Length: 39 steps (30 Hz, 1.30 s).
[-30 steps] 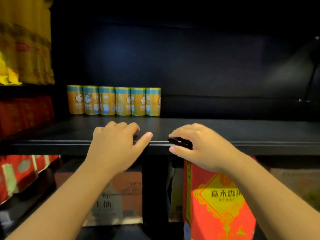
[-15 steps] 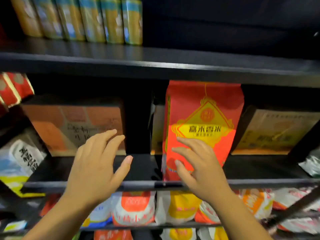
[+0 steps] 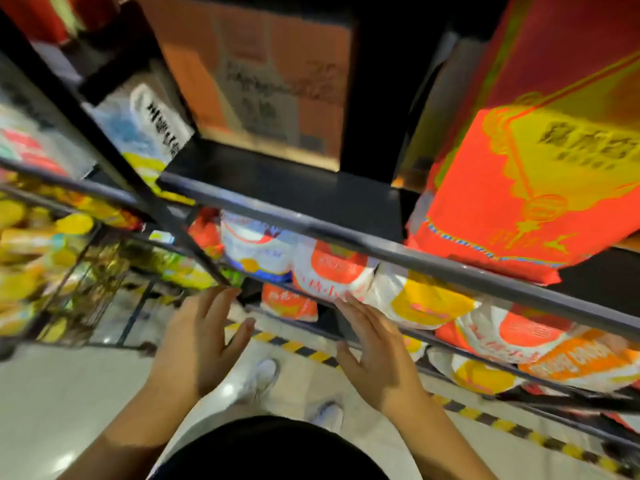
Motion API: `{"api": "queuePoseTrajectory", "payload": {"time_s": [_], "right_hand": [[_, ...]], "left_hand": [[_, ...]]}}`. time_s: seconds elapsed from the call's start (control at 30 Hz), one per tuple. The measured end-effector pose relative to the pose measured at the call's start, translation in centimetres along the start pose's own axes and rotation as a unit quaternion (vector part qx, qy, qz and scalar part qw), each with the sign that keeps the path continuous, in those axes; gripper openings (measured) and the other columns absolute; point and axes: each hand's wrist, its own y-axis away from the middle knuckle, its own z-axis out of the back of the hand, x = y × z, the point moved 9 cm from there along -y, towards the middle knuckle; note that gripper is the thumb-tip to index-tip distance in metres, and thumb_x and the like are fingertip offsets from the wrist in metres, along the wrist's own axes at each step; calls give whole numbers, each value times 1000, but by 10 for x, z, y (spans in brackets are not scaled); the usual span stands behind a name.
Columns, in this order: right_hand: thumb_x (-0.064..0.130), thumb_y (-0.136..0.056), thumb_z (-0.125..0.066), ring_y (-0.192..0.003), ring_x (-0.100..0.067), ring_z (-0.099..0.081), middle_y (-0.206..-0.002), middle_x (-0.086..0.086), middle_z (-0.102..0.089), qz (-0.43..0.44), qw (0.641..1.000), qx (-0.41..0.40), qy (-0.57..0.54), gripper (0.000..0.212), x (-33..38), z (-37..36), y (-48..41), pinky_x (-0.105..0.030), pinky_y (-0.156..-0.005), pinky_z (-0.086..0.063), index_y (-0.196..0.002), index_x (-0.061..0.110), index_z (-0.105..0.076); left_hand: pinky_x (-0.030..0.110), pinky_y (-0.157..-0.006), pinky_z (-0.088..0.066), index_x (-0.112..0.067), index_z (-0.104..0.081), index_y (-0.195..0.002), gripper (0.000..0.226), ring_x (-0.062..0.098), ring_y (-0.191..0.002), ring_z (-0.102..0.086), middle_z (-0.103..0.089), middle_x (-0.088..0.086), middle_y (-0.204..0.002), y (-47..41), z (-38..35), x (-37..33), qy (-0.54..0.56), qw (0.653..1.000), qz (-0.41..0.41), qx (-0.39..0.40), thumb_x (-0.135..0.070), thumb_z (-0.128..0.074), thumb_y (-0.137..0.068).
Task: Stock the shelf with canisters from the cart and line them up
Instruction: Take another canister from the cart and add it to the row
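Left hand (image 3: 199,344), right hand (image 3: 377,355) spread; one red bag (image 3: 512,209)

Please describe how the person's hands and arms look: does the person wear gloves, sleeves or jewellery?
Both the left hand and the right hand are bare: no gloves, rings or watch show. The forearms are uncovered, no sleeves in view.

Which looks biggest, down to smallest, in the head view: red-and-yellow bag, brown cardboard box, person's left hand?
1. Red-and-yellow bag
2. Brown cardboard box
3. Left hand
The hand is nearest the camera, so it looks enlarged.
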Motion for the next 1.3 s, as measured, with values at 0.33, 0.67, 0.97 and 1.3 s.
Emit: {"api": "queuePoseTrajectory", "payload": {"time_s": [0.33, 0.67, 0.97, 1.3], "right_hand": [[43, -89, -48, -124, -7, -47, -128, 17, -55, 81, 981, 178, 0, 46, 95, -107, -18, -32, -103, -43, -128, 22, -62], [40, -90, -47, -126, -6, -45, -134, 12, -55, 234, 929, 279, 67, 50, 270, -249, -29, -28, -104, -39, -137, 23, -54], [33, -99, -53, -143, -17, -26, -158, 3, -30, 299, 870, 358, 159, 61, 414, -386, -53, -31, -115, -24, -155, 23, -31], [36, -99, -55, -145, -11, -25, -155, 10, -31, 294, 879, 342, 156, 54, 436, -399, -91, -25, -116, -22, -150, 28, -40]], "left_hand": [[42, -73, -53, -12, -59, -129, 58, 32, -92, -62, -67, 7, -108, 99, 31, 117, -3, 985, 174, 16, -54, -46, -90], [41, -75, -56, -15, -64, -127, 58, 28, -95, -66, -68, 4, -114, 242, 50, 250, 27, 946, 324, 1, -54, -47, -87], [41, -84, -53, -23, -58, -134, 60, 23, -107, -62, -63, -1, -126, 317, 106, 330, 31, 927, 374, -19, -57, -41, -88], [42, -84, -52, -20, -61, -130, 60, 27, -107, -61, -63, 3, -123, 261, 117, 420, 40, 929, 367, -14, -57, -42, -86]]}}
